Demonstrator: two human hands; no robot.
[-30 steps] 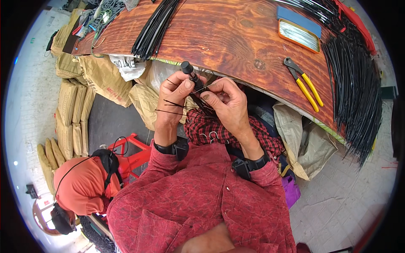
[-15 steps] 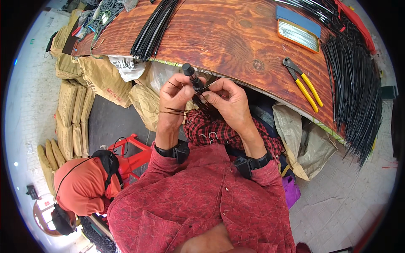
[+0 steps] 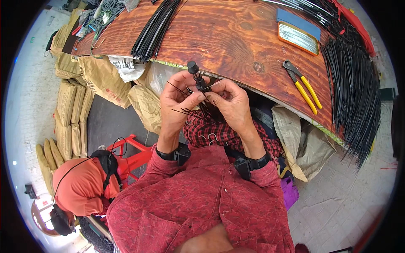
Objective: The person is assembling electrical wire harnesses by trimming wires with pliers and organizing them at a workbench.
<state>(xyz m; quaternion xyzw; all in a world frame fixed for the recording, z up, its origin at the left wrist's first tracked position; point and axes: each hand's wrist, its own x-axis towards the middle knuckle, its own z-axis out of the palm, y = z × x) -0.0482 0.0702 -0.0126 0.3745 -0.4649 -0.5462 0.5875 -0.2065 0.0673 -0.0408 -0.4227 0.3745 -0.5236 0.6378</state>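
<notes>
In front of me, off the table's near edge, a slim black rod with a wider round cap points up and away. Thin dark strands fan out from its lower part. My left hand is closed around the rod's left side, fingers behind it and thumb in front. With thumb and forefinger together, my right hand pinches at the rod's lower part, where a thin strand runs; exactly what lies between the fingertips is too small to tell.
On the wooden table lie yellow-handled cutting pliers, an open tin of thin silvery pins or wires, a bundle of black strips and a larger black bundle. A person in orange is at lower left, near stacked brown sacks.
The black rod has shifted slightly right and tilted a little. My left hand has turned somewhat, its thumb nearer the right fingertips; the right hand stays almost in place.
</notes>
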